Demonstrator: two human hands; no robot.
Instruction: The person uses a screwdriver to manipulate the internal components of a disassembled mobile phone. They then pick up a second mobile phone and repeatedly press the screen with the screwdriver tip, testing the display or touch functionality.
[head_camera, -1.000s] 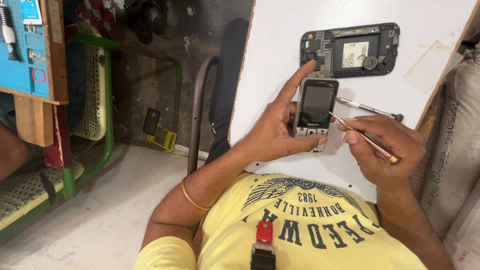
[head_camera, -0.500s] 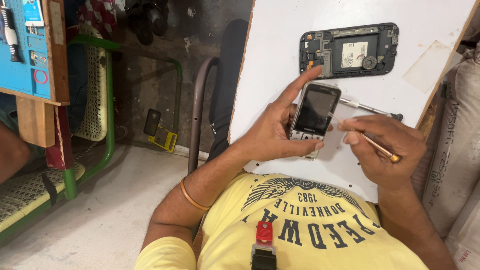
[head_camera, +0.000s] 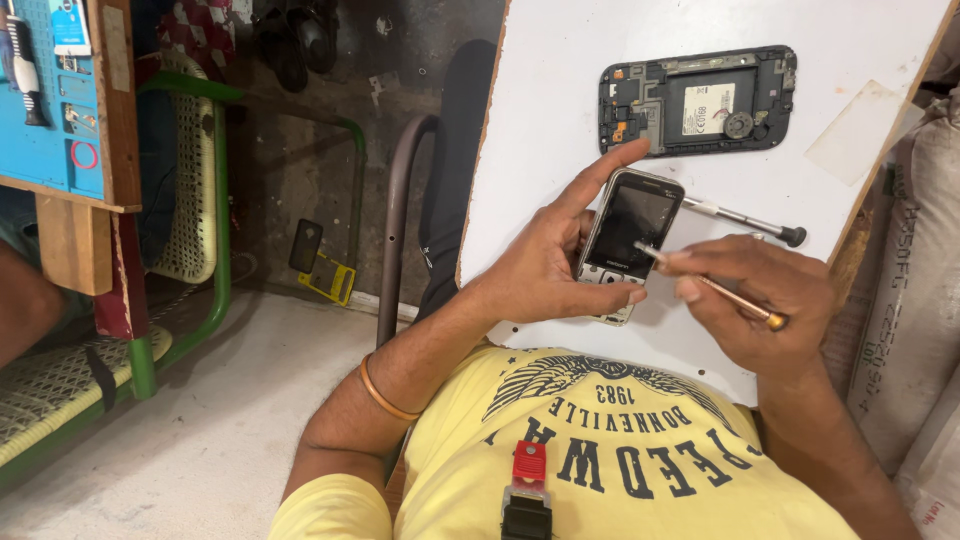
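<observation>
At left: blue mat (head_camera: 45, 95) on a wooden board, green chair (head_camera: 190, 200) beside it.
Left hand (head_camera: 545, 265): wrapped around phone (head_camera: 628, 240), forefinger stretched toward 1 o'clock.
Phone: above white table (head_camera: 560, 110), screen up.
Right hand (head_camera: 765, 300): pinching thin tool (head_camera: 715, 288), tip on phone.
At 12 o'clock: opened phone frame (head_camera: 698, 100).
Behind right hand: screwdriver (head_camera: 745, 222).

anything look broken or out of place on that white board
The black smartphone frame at the board's far end lies stripped open, its inner parts bare. The left hand holds a small keypad phone; the right hand holds a thin tool against it.
</observation>
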